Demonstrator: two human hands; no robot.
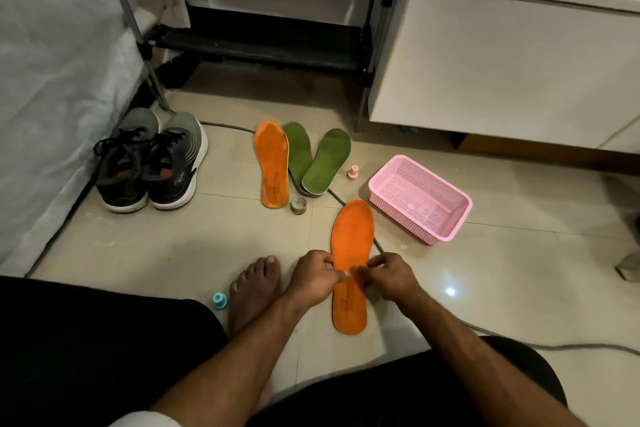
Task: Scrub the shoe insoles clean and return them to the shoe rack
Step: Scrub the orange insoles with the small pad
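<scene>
An orange insole (352, 236) lies flat on the tiled floor in front of me. My left hand (313, 276) and my right hand (389, 276) meet over its middle, fingers curled and pinching at its surface; what sits between the fingertips is too small to tell. A second orange insole (272, 163) lies further back, beside two green insoles (325, 159) that overlap each other. The black shoe rack (263, 38) stands against the far wall, its shelves bare.
A pair of dark sneakers (152, 166) sits at the left by a white covered bed. A pink basket (420, 198) stands right of the insoles. A tape roll (298, 206), a pink cap (353, 172), a teal cap (220, 301), a floor cable and my bare foot are near.
</scene>
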